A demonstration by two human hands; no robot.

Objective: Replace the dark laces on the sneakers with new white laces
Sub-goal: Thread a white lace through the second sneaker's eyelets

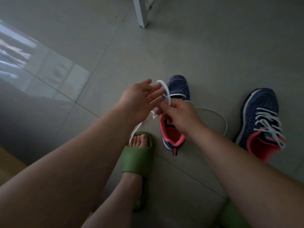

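Two navy knit sneakers with pink linings stand on the tiled floor. The left sneaker (178, 87) lies under my hands, with one white strand across its toe end. The right sneaker (261, 112) is laced with a white lace (269, 123). My right hand (178, 112) pinches a loose white lace (213, 113) above the left sneaker; the lace loops up between both hands and trails right along the floor and down-left toward my foot. My left hand (139, 99) is spread, fingers apart, its fingertips beside the loop.
My left foot in a green slide sandal (138, 160) rests just left of the near sneaker; the other green sandal (233, 214) shows at the bottom. A white furniture leg (142, 13) stands far ahead. Glare marks the floor tiles at left.
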